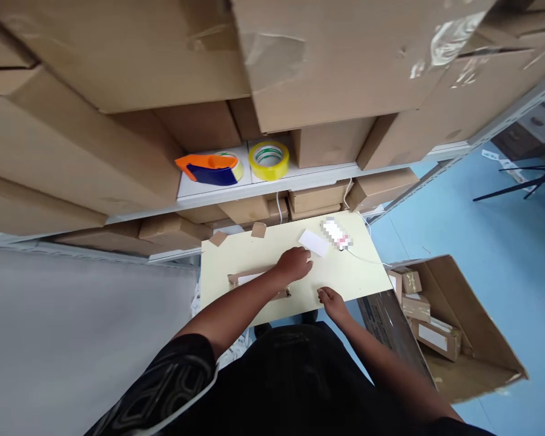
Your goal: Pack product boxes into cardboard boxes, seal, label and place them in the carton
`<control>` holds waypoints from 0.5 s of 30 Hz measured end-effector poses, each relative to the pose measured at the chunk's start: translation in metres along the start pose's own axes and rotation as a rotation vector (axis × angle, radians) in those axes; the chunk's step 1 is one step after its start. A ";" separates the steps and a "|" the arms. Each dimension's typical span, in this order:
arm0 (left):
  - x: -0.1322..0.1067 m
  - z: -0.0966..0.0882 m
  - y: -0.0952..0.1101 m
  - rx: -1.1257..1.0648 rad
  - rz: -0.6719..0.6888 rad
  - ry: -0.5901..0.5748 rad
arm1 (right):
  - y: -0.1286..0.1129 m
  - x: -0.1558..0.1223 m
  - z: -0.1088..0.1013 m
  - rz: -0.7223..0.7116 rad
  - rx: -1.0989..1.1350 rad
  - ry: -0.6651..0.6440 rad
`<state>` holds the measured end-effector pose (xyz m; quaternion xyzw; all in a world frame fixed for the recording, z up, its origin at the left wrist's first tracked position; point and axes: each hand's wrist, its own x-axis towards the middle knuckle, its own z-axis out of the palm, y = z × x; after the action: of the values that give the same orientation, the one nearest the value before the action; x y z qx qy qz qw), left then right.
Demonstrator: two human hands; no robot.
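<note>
My left hand (294,264) is held over the pale tabletop (354,272) with its fingers curled in. Just beyond its fingertips lies a white rectangular paper or card (314,243). Under my left forearm is a small open cardboard box (252,275) with something white inside, mostly hidden by the arm. Close to the table's front edge, my right hand (331,301) has its thumb and fingers pinched together. Whether either hand holds something small, I cannot make out. A blurred-out phone-like device (336,234) with a white cable lies behind the white card.
Two brown cardboard scraps (258,229) lie at the table's back edge. On the shelf (209,195) above sit an orange-and-blue tape dispenser (213,169) and a yellow tape roll (269,160), among stacked cartons. A large open carton (472,309) with several small boxes stands at the right.
</note>
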<state>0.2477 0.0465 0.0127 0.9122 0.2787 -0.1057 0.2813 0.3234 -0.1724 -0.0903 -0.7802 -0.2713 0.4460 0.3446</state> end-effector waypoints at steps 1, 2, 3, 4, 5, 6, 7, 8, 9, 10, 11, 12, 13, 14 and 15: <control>0.022 0.009 0.009 0.028 -0.014 -0.028 | 0.003 0.001 -0.007 0.011 0.000 0.001; 0.042 0.018 0.016 0.054 -0.025 -0.053 | 0.005 0.001 -0.014 0.018 0.000 0.001; 0.061 0.027 0.021 0.071 -0.034 -0.072 | 0.007 0.001 -0.021 0.022 -0.001 -0.003; 0.078 0.035 0.025 0.089 -0.043 -0.087 | 0.009 0.001 -0.027 0.024 -0.001 -0.009; 0.093 0.043 0.027 0.105 -0.053 -0.095 | 0.010 0.001 -0.033 0.028 0.000 -0.015; 0.106 0.049 0.028 0.121 -0.065 -0.100 | 0.012 0.001 -0.038 0.033 0.001 -0.022; 0.116 0.055 0.028 0.139 -0.078 -0.104 | 0.015 0.001 -0.043 0.041 0.003 -0.027; 0.124 0.061 0.027 0.155 -0.090 -0.106 | 0.017 0.000 -0.047 0.049 0.005 -0.029; 0.130 0.065 0.026 0.168 -0.099 -0.108 | 0.021 0.000 -0.051 0.059 0.009 -0.031; 0.134 0.068 0.025 0.177 -0.104 -0.111 | 0.024 0.000 -0.054 0.069 0.012 -0.035; 0.136 0.071 0.024 0.181 -0.106 -0.114 | 0.028 0.000 -0.056 0.080 0.017 -0.038; 0.136 0.073 0.023 0.184 -0.109 -0.120 | 0.032 0.000 -0.058 0.090 0.024 -0.042; 0.136 0.074 0.022 0.186 -0.113 -0.128 | 0.037 0.001 -0.060 0.098 0.031 -0.049; 0.135 0.074 0.021 0.188 -0.119 -0.139 | 0.040 0.003 -0.061 0.104 0.037 -0.057; 0.134 0.074 0.021 0.189 -0.126 -0.153 | 0.044 0.005 -0.062 0.107 0.042 -0.064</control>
<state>0.3673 0.0501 -0.0857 0.9046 0.3019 -0.2180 0.2075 0.3856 -0.2142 -0.1039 -0.7715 -0.2305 0.4943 0.3276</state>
